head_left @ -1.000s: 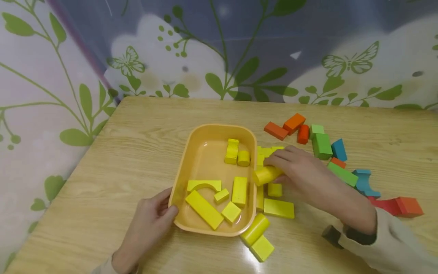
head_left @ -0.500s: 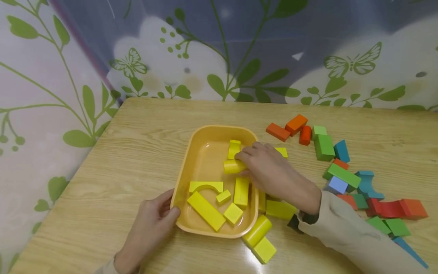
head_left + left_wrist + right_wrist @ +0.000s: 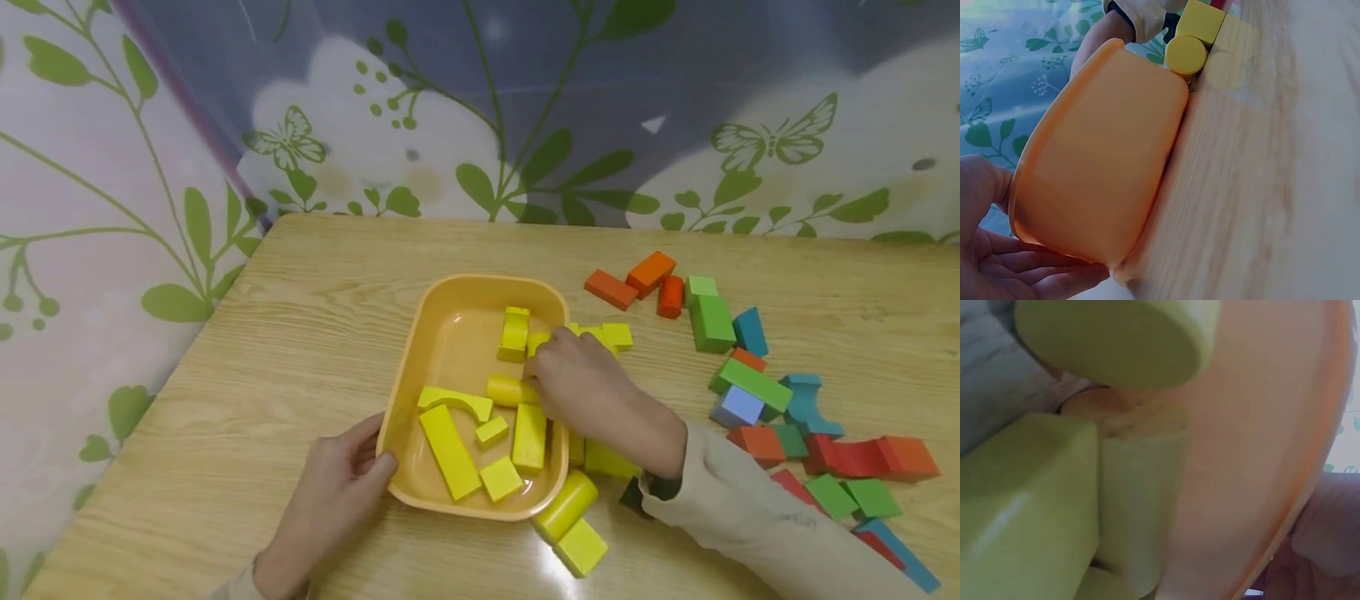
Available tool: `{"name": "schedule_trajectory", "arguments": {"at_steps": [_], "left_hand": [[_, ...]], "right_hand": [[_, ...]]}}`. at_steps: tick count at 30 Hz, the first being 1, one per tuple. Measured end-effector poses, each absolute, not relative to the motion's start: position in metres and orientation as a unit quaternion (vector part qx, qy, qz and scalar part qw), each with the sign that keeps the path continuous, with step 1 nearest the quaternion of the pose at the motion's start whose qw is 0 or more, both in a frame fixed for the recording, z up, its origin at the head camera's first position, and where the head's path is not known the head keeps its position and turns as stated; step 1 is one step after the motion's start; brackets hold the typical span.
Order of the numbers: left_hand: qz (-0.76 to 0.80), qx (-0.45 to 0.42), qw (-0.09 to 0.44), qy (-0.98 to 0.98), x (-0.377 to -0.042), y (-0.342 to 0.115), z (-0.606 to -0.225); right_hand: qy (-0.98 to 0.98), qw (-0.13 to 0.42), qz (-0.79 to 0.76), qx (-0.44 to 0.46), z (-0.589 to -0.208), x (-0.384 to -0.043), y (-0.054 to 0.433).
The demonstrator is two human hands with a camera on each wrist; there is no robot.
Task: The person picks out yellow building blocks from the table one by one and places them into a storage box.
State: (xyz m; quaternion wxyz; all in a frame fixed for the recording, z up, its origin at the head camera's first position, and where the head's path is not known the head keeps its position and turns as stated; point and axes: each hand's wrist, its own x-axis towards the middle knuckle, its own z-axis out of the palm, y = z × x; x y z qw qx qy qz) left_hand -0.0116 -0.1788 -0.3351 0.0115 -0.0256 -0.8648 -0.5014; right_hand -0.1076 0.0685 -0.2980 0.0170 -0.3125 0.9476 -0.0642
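Observation:
A yellow-orange plastic tray [image 3: 405, 358] stands on the table with several yellow wooden blocks in it. My left hand [image 3: 337, 479] grips its near left edge; in the left wrist view the thumb lies over the rim and the fingers reach under the wall. Over the tray's right rim my right hand [image 3: 592, 387] reaches in with curled fingers, holding the right end of a yellow cylinder block [image 3: 506, 390], low among the other blocks. Its fingertips are hidden. A yellow arch block [image 3: 455, 400] and a long yellow block [image 3: 450, 452] lie to the left and below.
Several yellow blocks lie outside the tray's right side, including a cylinder [image 3: 566, 507] and a cube [image 3: 581, 547]. Farther right are scattered red, orange, green and blue blocks, such as a blue curved block [image 3: 806, 404]. A patterned wall [image 3: 420, 108] stands behind the table.
My right hand has carried the yellow cylinder from outside the rim into the tray and lowered it. The arch and long block have shifted and turned. The left hand has stayed on the tray.

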Motion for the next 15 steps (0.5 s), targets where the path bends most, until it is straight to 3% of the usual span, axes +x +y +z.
{"name": "schedule_trajectory", "arguments": {"at_steps": [6,15], "left_hand": [[-0.494,-0.026,0.014,-0.869,-0.011,-0.179,-0.336],[-0.493,-0.026,0.01,-0.87,-0.012,-0.178,-0.335]], "right_hand": [[0.935,0.027,-0.095,-0.341,-0.297,-0.105,0.07],[0.923,0.086,-0.081,-0.365,-0.293,-0.096,0.068]]}}
